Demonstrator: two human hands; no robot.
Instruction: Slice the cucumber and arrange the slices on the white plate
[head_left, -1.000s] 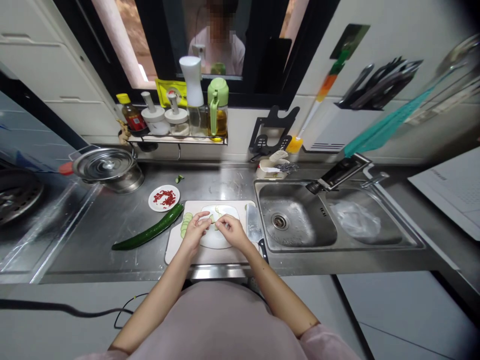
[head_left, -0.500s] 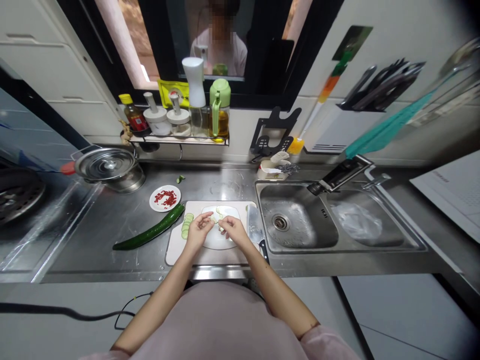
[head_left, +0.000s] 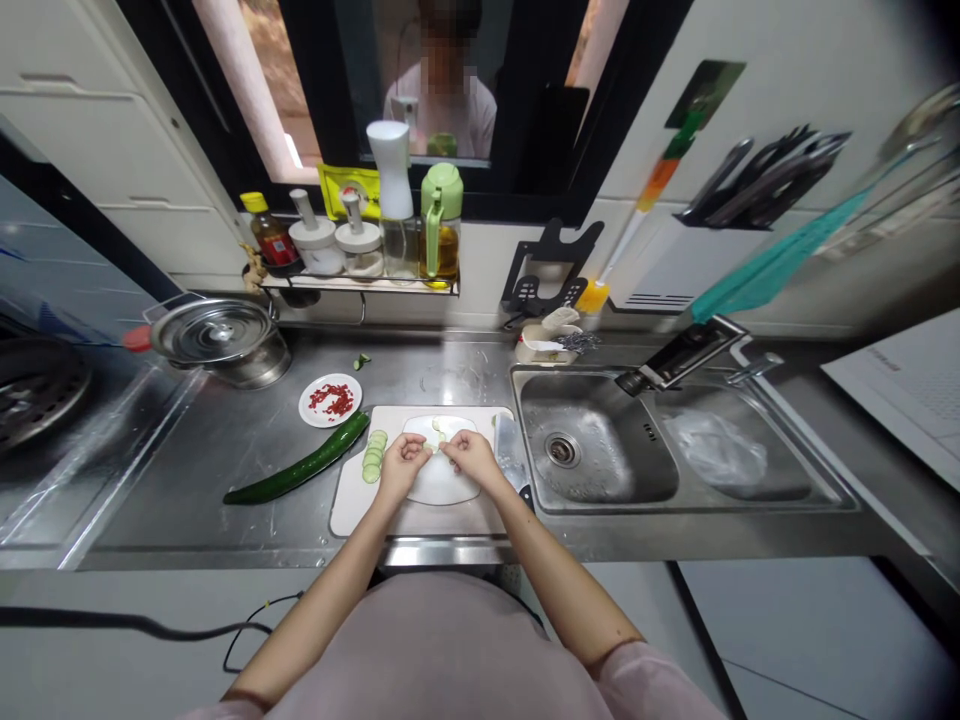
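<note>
My left hand (head_left: 400, 463) and my right hand (head_left: 469, 456) meet over a white plate (head_left: 444, 484) that lies on a white cutting board (head_left: 358, 505). Both pinch pale cucumber slices (head_left: 433, 438) between the fingertips above the plate's far half. A row of cut cucumber slices (head_left: 373, 456) lies on the board just left of my left hand. A long dark green cucumber (head_left: 300, 468) rests on the steel counter with its cut end at the board's left corner. A cleaver (head_left: 510, 459) lies along the board's right edge, beside my right wrist.
A small dish of chopped red chilli (head_left: 329, 399) sits behind the cucumber. A steel pot with lid (head_left: 217, 339) stands far left. The sink (head_left: 600, 450) is to the right. A condiment shelf (head_left: 360, 262) hangs on the back wall. A person stands behind the window.
Both hands have drawn closer together and shifted slightly toward the far side of the plate, fingertips now meeting on the slices. Nothing else has moved.
</note>
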